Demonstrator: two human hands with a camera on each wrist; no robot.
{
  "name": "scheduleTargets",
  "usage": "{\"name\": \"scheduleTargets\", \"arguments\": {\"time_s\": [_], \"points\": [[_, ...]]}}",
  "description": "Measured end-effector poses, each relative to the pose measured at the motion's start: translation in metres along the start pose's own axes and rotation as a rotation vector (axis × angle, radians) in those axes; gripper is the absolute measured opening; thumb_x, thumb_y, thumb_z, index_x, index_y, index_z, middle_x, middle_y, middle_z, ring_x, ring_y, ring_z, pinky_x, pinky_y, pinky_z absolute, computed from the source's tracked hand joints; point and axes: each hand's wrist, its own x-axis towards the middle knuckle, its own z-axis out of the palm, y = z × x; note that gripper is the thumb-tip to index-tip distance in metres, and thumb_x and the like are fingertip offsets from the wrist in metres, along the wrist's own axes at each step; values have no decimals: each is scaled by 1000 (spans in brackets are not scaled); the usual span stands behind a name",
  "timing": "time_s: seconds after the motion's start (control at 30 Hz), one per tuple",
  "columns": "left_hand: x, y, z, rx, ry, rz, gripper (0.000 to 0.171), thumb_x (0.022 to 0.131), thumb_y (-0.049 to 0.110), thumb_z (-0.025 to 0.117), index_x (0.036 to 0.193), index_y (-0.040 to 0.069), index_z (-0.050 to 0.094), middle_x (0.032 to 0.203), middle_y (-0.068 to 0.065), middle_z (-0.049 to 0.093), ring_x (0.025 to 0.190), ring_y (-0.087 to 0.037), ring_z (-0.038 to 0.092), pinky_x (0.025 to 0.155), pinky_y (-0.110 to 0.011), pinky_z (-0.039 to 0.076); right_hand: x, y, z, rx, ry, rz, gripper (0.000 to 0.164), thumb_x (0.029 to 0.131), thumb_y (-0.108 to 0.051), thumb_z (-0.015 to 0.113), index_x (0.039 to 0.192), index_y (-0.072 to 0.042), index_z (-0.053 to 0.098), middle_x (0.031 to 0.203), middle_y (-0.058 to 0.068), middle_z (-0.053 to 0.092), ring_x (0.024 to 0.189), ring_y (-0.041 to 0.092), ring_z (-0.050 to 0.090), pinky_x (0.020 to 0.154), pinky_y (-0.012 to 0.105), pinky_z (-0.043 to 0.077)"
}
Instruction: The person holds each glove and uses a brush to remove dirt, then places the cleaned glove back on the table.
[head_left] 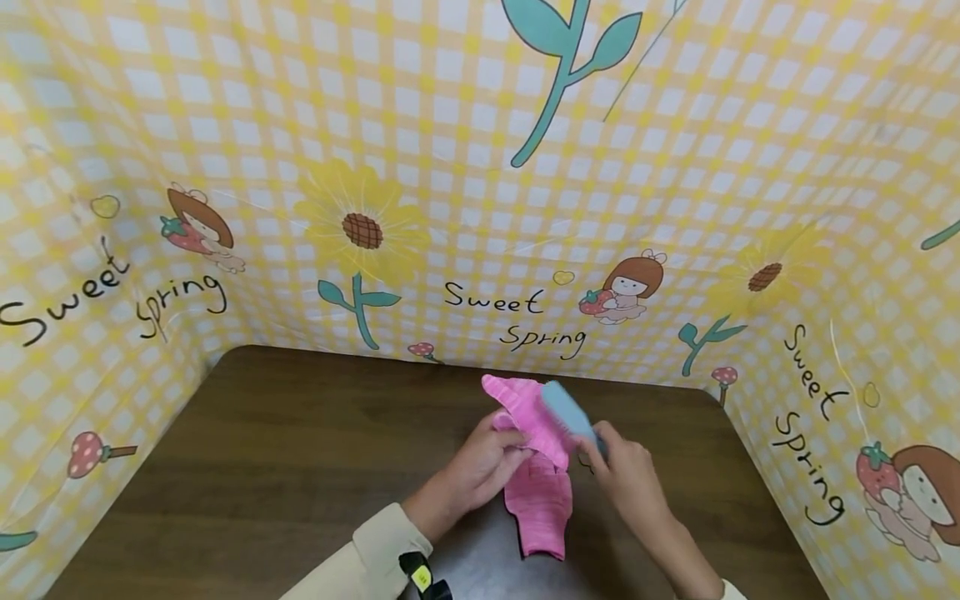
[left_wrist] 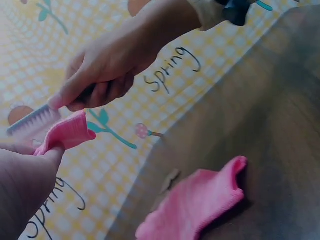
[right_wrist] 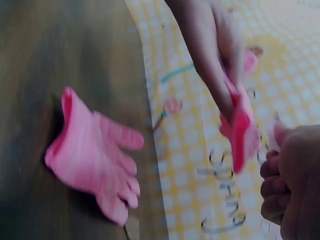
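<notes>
My left hand grips a pink knit glove and lifts it above the table, thumb on the near side. In my right hand is the handle of a light blue brush; its bristles face the raised glove, at its right edge in the head view. Whether they touch it I cannot tell. Below lies a second pink glove, flat on the wood with its cuff toward me. In the left wrist view the brush shows pale bristles beside the held glove.
A dark brown wooden table lies under the hands. Yellow checked cloth with printed flowers and figures rises along its back and both sides. Beside the lying glove is a small thin thing, too blurred to name.
</notes>
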Motion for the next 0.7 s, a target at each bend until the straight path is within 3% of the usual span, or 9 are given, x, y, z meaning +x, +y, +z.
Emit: {"name": "scheduleTargets", "arguments": {"time_s": [0.13,0.27,0.37,0.7], "points": [[2,10,2,-4,-16,29,60,94,-16,29,154,-12,25,154,-23,40,144,-29,39,127,-51,24,-5,-13,5,-7,-9,-142,19,93,-22,73,92,-9,59,59,-11,45,52,-4,33,44,15,31],[1,14,3,-24,-57,17,65,95,-16,27,159,-8,16,166,-25,22,154,-36,22,127,-53,19,-4,-15,6,-58,34,-112,21,92,-20,74,92,-8,57,58,-11,38,51,-2,30,43,16,27],[-1,12,2,-45,-52,-11,69,95,-16,27,161,-5,13,169,-24,15,156,-37,14,128,-53,16,-1,-13,7,-97,56,-91,22,92,-21,75,92,-6,58,56,-11,35,49,0,30,43,16,26],[-3,4,4,-51,-17,-11,62,91,-19,27,152,-12,19,164,-25,19,154,-35,16,127,-54,16,7,-4,5,-124,86,-9,24,96,-28,71,92,-5,61,56,-5,49,48,5,41,43,21,35]]}}
